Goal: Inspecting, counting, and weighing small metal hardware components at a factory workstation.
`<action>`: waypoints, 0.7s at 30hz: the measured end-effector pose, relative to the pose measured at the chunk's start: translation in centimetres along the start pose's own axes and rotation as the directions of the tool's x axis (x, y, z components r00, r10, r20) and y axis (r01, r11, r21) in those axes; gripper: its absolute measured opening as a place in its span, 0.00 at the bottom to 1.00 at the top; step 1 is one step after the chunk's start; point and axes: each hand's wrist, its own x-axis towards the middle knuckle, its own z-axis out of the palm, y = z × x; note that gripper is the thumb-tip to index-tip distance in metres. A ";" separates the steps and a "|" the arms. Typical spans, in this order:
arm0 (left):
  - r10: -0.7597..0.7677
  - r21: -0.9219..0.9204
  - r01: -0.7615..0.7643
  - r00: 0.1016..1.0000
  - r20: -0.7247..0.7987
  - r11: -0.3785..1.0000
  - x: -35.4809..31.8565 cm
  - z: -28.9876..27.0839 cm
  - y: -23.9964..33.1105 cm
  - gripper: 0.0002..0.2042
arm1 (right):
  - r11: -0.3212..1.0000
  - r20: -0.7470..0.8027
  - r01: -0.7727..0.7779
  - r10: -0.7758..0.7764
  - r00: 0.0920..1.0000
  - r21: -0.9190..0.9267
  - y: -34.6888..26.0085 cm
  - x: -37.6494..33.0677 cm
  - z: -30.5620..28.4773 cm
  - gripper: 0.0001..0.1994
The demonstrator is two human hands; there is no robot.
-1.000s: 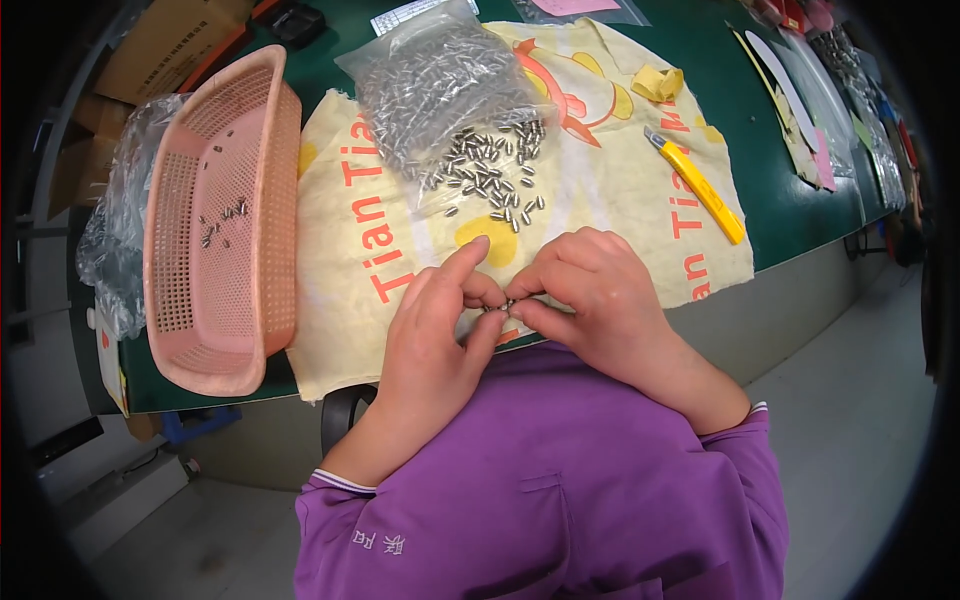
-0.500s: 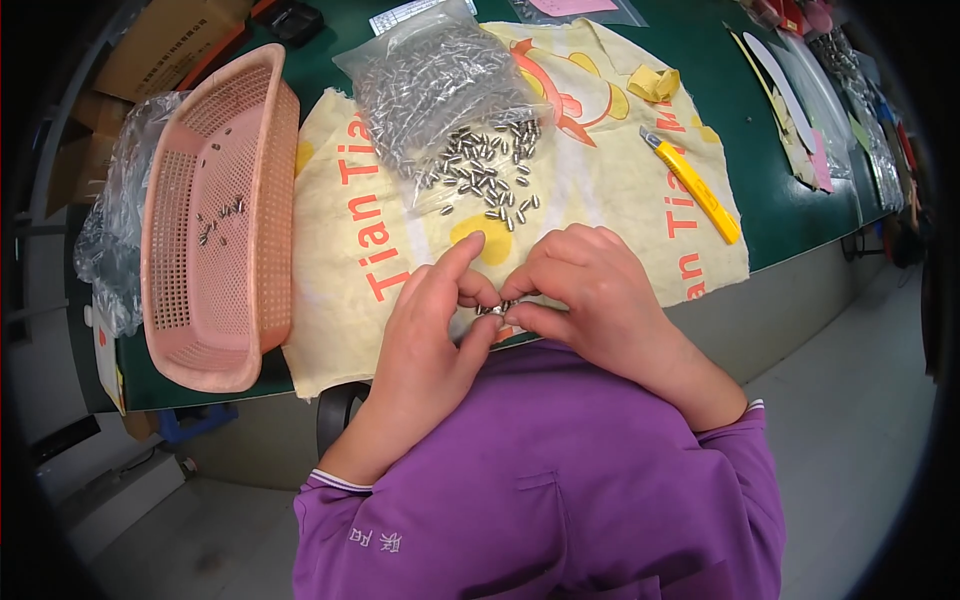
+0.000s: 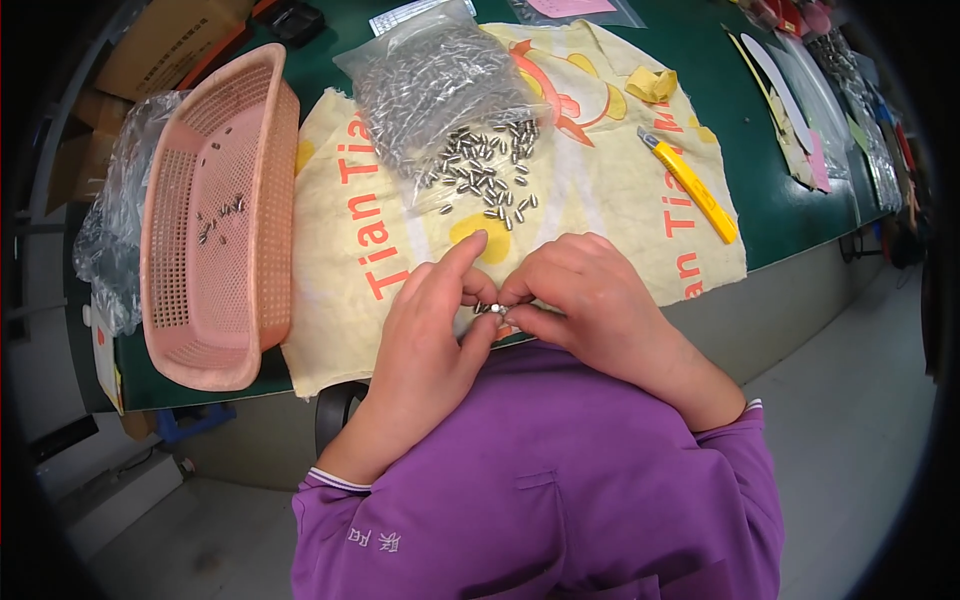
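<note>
Pinching one small metal piece between them, both hands, left hand and right hand, meet fingertip to fingertip.

bright, even light, sharp centre, fisheye bending and dark corners.

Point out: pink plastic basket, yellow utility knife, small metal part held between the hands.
pink plastic basket [image 3: 262, 210], head view, right long wall.
yellow utility knife [image 3: 695, 188], head view, mid handle.
small metal part [image 3: 492, 309], head view, shiny tip between the fingertips.
</note>
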 end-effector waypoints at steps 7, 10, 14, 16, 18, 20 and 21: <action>0.013 0.020 -0.013 1.000 0.001 1.000 0.0 -0.1 0.0 0.36 | 0.997 0.024 -0.064 0.064 0.998 -0.038 -0.5 0.0 -0.3 0.10; 0.010 0.011 -0.010 1.000 0.009 1.000 0.0 -0.1 0.0 0.36 | 0.998 0.027 -0.048 0.049 0.998 -0.035 -0.2 -0.2 -0.2 0.09; 0.004 0.014 -0.004 1.000 0.015 1.000 -0.1 -0.3 0.1 0.36 | 0.999 0.008 -0.052 0.052 0.999 -0.010 -0.1 -0.4 -0.2 0.08; -0.004 0.006 0.004 0.999 0.040 1.000 0.1 -0.5 0.5 0.34 | 0.998 0.010 -0.060 0.060 0.998 -0.013 -0.2 -0.4 -0.3 0.08; 0.000 0.016 -0.001 0.999 0.040 1.000 0.0 -0.7 0.5 0.34 | 0.998 0.011 -0.068 0.068 0.998 -0.016 -0.2 -0.5 -0.4 0.08; 0.006 0.025 -0.007 0.999 0.041 1.000 -0.1 -0.8 0.5 0.34 | 0.997 0.028 -0.078 0.079 0.997 -0.012 -0.2 -0.5 -0.4 0.09; 0.015 0.028 -0.016 0.999 0.036 0.999 -0.1 -0.9 0.5 0.35 | 0.997 0.027 -0.078 0.078 0.997 -0.011 -0.2 -0.5 -0.4 0.09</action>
